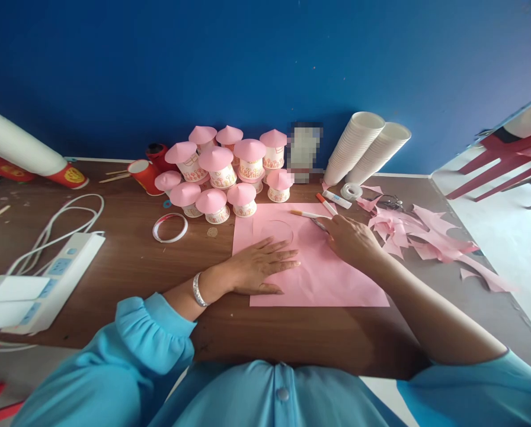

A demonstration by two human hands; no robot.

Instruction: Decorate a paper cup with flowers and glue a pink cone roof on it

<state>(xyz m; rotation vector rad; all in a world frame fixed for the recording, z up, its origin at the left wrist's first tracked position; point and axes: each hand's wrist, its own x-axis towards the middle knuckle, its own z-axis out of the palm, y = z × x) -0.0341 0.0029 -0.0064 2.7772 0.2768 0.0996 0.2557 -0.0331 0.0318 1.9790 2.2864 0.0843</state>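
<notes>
A large sheet of pink paper point(328, 279) lies flat on the table, with a circle outline point(287, 224) marked on its upper left part. My left hand point(263, 267) rests flat on the sheet with fingers spread, just below the circle. My right hand point(352, 237) is over the sheet's upper right, its fingers bent down at a thin dark-tipped tool point(321, 225); what the fingers grip is mostly hidden. Close to those fingertips lie a slim white pen with an orange-brown end point(301, 213) and an orange-and-white marker point(326, 204).
Paper cups with pink cone roofs point(216, 169) stand behind the sheet. Stacked white cups point(354, 148), a tape roll point(351, 191), a glue stick point(337, 198) and pink scraps point(425, 231) are at right. A tape ring point(170, 228) and power strip point(61, 284) lie left.
</notes>
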